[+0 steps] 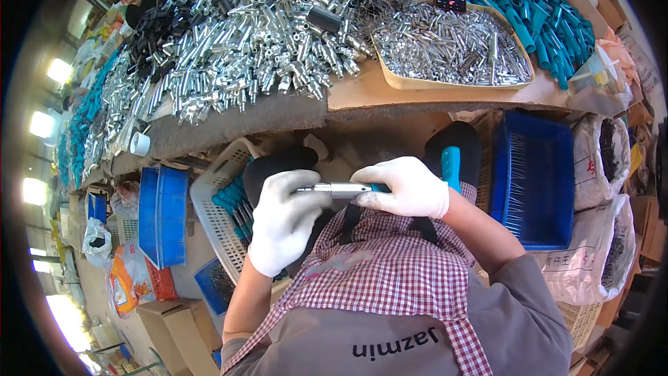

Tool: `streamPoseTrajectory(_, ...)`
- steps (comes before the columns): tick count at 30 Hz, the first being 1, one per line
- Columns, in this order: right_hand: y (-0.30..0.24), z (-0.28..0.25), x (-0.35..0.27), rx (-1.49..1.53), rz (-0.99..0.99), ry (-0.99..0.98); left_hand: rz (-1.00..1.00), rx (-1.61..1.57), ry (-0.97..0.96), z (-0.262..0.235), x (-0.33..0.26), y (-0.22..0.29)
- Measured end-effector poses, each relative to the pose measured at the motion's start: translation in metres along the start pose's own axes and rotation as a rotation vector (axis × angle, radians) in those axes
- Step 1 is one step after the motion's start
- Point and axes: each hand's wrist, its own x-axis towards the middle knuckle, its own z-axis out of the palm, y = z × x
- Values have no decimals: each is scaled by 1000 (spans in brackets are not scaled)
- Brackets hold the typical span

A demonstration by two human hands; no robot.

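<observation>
A workbench (292, 115) runs across the far side, with a heap of metal fittings (257, 35) on its left and middle and a tray (456, 82) of small metal parts to their right. Beyond the tray lies a pile of plastic handles (536, 7). Below the bench edge, a basket (223, 216) sits left, apparently holding finished tools, and a crate (536, 181) sits right.
</observation>
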Motion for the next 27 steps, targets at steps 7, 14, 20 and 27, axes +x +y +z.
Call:
streamPoseTrajectory(7,-4,1,1,-16,-5,-5,195,69,69,2,1,-10)
streamPoseTrajectory(14,-2,-1,7,-103,47,-90,-456,-280,-146,4,6,-2)
streamPoseTrajectory(20,23,-1,8,169,-83,81,-97,-186,253,18,4,-10)
streamPoseTrajectory(27,20,34,35,1764,192,564,-757,-356,-812,18,5,-32)
